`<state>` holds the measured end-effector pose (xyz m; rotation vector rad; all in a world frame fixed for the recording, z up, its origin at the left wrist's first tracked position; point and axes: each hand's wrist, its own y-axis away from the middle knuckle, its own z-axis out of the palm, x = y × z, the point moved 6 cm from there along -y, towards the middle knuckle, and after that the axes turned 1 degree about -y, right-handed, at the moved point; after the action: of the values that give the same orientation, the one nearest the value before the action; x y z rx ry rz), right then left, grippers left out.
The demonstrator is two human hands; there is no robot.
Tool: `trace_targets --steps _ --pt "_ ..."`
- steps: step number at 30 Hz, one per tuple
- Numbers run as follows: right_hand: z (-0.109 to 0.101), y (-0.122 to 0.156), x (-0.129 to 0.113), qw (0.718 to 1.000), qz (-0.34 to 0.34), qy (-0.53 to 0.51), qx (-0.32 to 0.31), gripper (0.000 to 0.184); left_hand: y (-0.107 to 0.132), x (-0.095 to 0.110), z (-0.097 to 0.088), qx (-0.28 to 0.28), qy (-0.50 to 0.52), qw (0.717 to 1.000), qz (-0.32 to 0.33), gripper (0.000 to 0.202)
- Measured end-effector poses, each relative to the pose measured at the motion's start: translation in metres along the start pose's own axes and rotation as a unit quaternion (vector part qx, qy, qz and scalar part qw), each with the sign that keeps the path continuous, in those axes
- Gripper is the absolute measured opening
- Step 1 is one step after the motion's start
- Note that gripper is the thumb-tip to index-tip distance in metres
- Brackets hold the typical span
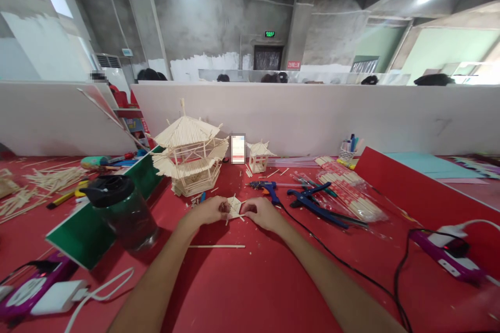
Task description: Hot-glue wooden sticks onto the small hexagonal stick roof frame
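A small, roughly hexagonal lattice of pale wooden sticks point(234, 207), with stick ends poking out at its corners, is between my two hands. My left hand point(211, 210) pinches its left edge, the fingertips partly hidden behind the thumb side. On the opposite side, my right hand point(262, 213) has thumb and fingers curled together at the right corner sticks. A single loose stick point(217, 246) lies on the red table in front of them. Behind stand a large two-tiered stick pavilion point(188, 153) and a smaller stick pavilion point(258, 156).
A blue glue gun point(265, 186), its black cable, blue-handled cutters point(318, 203) and bagged sticks point(347, 187) lie to the right. At left are a dark water bottle point(121, 213), a green board point(84, 239) and a power strip point(37, 286). A white partition point(312, 114) closes the back.
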<state>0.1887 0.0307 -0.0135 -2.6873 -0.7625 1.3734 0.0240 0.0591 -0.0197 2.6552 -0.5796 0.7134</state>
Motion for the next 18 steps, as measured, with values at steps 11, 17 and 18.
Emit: trace_targets --steps 11,17,18 --pt "0.003 -0.001 -0.002 0.997 -0.018 0.079 0.003 0.020 0.015 0.015 -0.006 0.021 -0.097 0.995 0.025 0.018" --pt "0.005 -0.002 -0.002 0.994 -0.030 0.102 0.007 0.019 0.024 0.027 -0.010 0.037 -0.145 0.989 0.005 0.012" --pt "0.006 -0.002 -0.002 0.994 -0.028 0.105 0.004 0.019 0.025 0.028 -0.010 0.034 -0.141 0.989 0.007 0.012"
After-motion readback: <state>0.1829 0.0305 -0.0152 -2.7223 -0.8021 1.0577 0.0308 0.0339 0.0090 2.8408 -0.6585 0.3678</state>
